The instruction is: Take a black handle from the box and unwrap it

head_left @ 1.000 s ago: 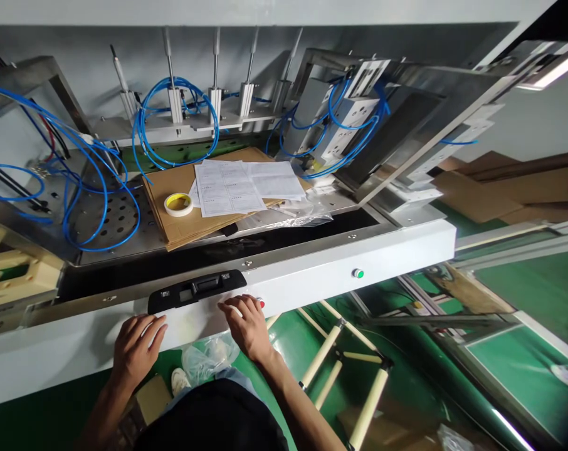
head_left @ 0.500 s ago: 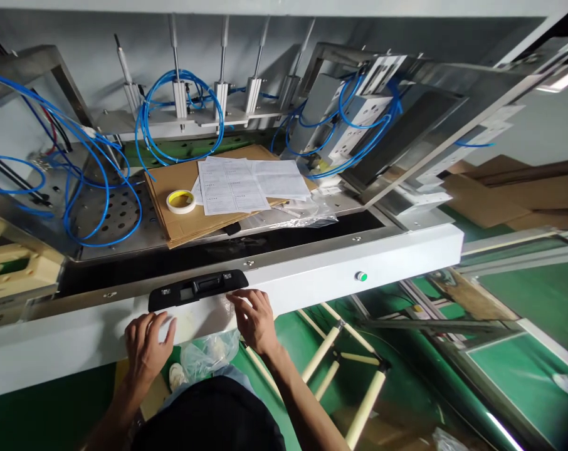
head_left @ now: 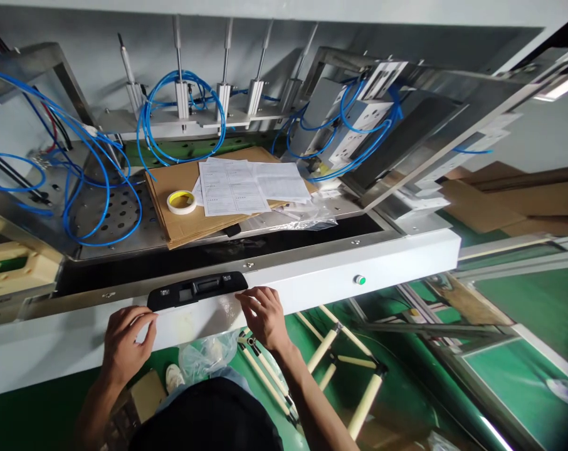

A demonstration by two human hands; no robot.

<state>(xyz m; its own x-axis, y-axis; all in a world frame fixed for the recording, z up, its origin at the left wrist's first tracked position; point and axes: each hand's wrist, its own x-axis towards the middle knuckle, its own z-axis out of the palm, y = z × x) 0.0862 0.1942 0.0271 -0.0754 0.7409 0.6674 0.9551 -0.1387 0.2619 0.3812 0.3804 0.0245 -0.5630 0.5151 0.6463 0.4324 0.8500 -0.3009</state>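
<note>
A long black plastic trim panel (head_left: 197,290) with a recessed grip and small openings lies on the front ledge, slightly slanted. My left hand (head_left: 128,341) is by its left end, with thumb and forefinger tips brought close together. At the lower right edge of the panel is my right hand (head_left: 264,314), its thumb and fingertips pinched together. Whatever lies between the fingertips of either hand is too small to make out. I cannot tell whether the fingertips touch the panel.
Behind the white ledge (head_left: 321,283) lie cardboard sheets (head_left: 175,228), printed papers (head_left: 234,188) and a tape roll (head_left: 181,202). Blue air hoses (head_left: 145,119) loop around the cylinders. A green button (head_left: 360,280) sits on the ledge. Below stands a cream tube frame (head_left: 326,347).
My left hand has moved left, from below the panel to its left end, and its thumb and forefinger have come closer. My right hand has shifted slightly right. The panel stays on the ledge.
</note>
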